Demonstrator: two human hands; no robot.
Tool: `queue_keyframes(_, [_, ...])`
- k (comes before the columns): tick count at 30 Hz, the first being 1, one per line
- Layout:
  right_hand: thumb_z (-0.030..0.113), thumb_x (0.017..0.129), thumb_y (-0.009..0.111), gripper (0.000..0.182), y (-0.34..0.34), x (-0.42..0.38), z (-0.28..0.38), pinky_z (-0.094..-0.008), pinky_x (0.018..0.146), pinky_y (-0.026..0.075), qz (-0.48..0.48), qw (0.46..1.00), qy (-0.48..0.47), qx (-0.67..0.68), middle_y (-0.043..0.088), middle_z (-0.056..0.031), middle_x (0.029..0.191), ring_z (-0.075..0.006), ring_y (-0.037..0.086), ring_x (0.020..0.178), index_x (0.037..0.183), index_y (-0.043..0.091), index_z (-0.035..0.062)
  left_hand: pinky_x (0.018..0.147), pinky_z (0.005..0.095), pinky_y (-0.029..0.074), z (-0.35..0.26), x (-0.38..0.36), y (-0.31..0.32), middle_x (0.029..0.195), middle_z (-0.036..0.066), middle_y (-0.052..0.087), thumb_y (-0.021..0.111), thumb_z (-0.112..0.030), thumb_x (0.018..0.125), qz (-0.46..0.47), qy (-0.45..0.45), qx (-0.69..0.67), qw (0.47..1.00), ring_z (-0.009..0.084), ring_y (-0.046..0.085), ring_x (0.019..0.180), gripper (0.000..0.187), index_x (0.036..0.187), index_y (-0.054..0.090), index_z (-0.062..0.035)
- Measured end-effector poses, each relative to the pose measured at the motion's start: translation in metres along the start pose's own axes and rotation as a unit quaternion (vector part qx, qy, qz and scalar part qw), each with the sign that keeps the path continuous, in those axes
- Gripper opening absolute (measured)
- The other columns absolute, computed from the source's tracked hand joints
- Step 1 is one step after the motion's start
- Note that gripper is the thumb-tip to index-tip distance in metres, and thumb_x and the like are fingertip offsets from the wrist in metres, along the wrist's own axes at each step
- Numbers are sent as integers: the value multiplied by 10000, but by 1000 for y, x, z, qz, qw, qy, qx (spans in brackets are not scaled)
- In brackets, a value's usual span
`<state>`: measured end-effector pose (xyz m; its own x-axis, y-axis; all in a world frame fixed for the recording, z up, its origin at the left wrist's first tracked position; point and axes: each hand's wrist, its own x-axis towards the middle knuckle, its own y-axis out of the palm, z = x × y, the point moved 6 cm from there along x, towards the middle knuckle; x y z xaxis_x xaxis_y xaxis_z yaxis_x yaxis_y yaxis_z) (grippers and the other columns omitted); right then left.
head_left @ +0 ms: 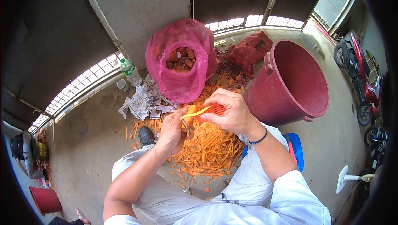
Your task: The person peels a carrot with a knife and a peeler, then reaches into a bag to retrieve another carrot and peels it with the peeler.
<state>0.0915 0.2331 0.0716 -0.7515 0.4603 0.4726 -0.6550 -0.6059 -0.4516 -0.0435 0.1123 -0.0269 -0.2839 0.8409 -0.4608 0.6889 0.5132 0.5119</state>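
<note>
My left hand [170,131] is closed around a carrot [191,110], most of which its fingers and the peeler cover. In my right hand [233,111] is a vegetable peeler with a red and yellow handle [215,109], its head lying over the carrot close to my left fingers. Beneath both hands, a wide heap of orange carrot peelings [209,150] covers the floor between my legs. A pink mesh sack [176,86] stands just beyond, its mouth open on several unpeeled carrots [181,62].
To the right of the heap leans a large maroon bucket [265,90], with a red net sack [251,51] behind it. Crumpled paper [145,100], a plastic bottle [132,73] and a cup [122,85] sit left. Motorcycles [360,71] line the right side. Another person's foot [82,216] shows lower left.
</note>
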Motion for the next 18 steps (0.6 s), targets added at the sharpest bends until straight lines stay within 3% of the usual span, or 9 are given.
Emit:
queue_keyframes(2, [61, 759, 889, 251, 1, 1, 0, -306, 712, 541, 7, 1000, 10, 6, 695, -106, 892, -199, 678, 790, 949, 741, -8, 499, 246, 433, 1, -3, 2, 857, 7, 664, 555, -290, 1085, 13, -24, -26, 999, 96, 582, 617, 362, 1339, 627, -42])
queue_keyframes(7, [53, 766, 869, 230, -25, 3, -26, -321, 710, 557, -28, 996, 86, 7, 686, -115, 880, -221, 698, 787, 945, 743, -20, 521, 273, 406, -12, -13, 9, 863, 16, 641, 581, -308, 1077, 78, 29, 0, 997, 105, 545, 610, 416, 1371, 621, -16])
queue_keyframes(8, [47, 768, 849, 217, -43, 6, -31, -331, 719, 565, -58, 983, 27, -170, 687, -123, 883, -236, 707, 798, 948, 742, -11, 521, 273, 406, -15, -17, 10, 863, 16, 641, 581, -308, 1077, 78, 30, 1, 996, 105, 545, 610, 416, 1371, 621, -16])
queue_keyframes(9, [42, 766, 832, 208, -57, 4, -52, -339, 725, 570, -84, 957, 47, -272, 689, -130, 889, -255, 713, 808, 947, 740, -1, 507, 273, 386, -18, -22, 12, 887, 31, 639, 591, -322, 1068, 91, 31, 2, 995, 103, 515, 595, 410, 1346, 634, -25])
queue_keyframes(11, [99, 778, 834, 224, -79, -2, -74, -366, 758, 582, -145, 948, 151, -238, 713, -154, 936, -278, 724, 821, 955, 742, -4, 493, 274, 366, -22, -23, 12, 910, 46, 637, 600, -337, 1059, 108, 31, 6, 994, 101, 485, 581, 404, 1321, 647, -33])
queue_keyframes(12, [99, 778, 834, 224, -77, -3, -72, -366, 758, 582, -145, 948, 150, -239, 713, -154, 936, -278, 724, 821, 955, 742, -4, 497, 273, 355, -20, -19, 8, 871, 43, 613, 588, -354, 1067, 101, 1, -15, 995, 106, 470, 573, 409, 1316, 640, -34])
queue_keyframes(14, [87, 770, 850, 234, -66, -7, -68, -331, 739, 579, -154, 973, 147, -93, 717, -126, 934, -216, 730, 819, 953, 741, -8, 498, 271, 330, -14, -11, 0, 810, 39, 574, 567, -398, 1075, 55, -47, -51, 996, 112, 441, 554, 408, 1280, 633, -51])
queue_keyframes(15, [81, 765, 867, 248, -52, -10, -71, -296, 726, 570, -128, 981, 144, -34, 711, -94, 911, -162, 718, 814, 955, 739, -12, 498, 271, 330, -13, -7, -1, 810, 39, 574, 567, -398, 1075, 52, -44, -55, 996, 112, 441, 554, 408, 1280, 633, -51])
queue_keyframes(18, [75, 771, 874, 245, -20, -3, -26, -279, 714, 546, -42, 995, 93, 23, 698, -69, 889, -132, 680, 796, 949, 729, -11, 475, 270, 325, -7, 2, -4, 794, 41, 599, 569, -359, 1074, 49, -46, -73, 995, 113, 450, 538, 326, 1183, 640, -60])
